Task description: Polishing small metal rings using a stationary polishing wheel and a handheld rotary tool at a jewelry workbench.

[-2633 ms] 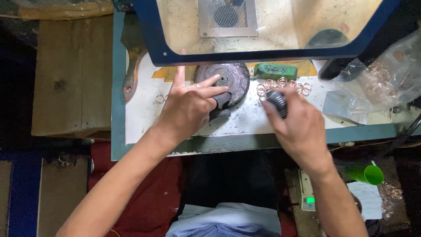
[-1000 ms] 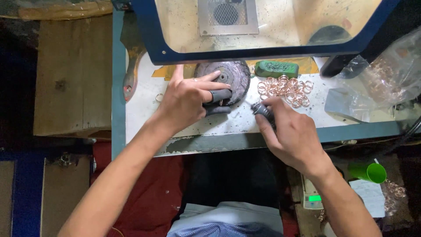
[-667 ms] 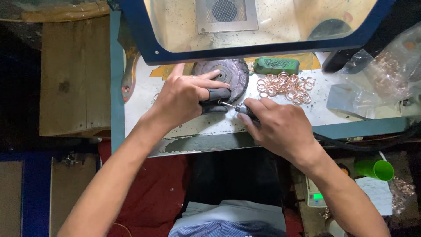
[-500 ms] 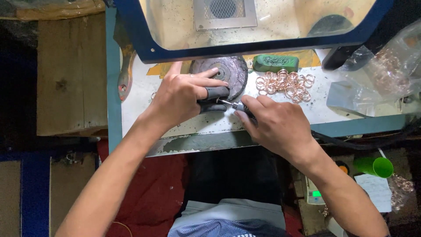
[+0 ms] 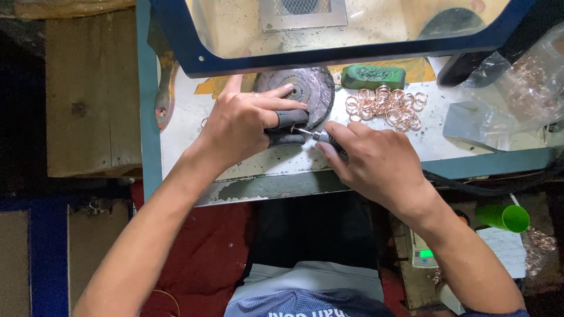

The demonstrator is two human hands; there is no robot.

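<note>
Left hand [image 5: 238, 123] pinches a small piece w/ dark-covered fingertips [image 5: 288, 120] at the surface's [image 5: 188, 117] middle, just near of the grey buffing wheel [image 5: 305, 88], right hand [image 5: 376, 161] gripping the rotary tool [image 5: 320, 136]: keep tip light on the piece & wrists braced, I'd say, clear of copper rings [image 5: 388, 105] at right.

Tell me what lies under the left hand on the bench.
Under the left hand part of a dark round wheel shows, and its dark-covered fingertips meet the tip of the rotary tool. Whatever they pinch is hidden.
</note>
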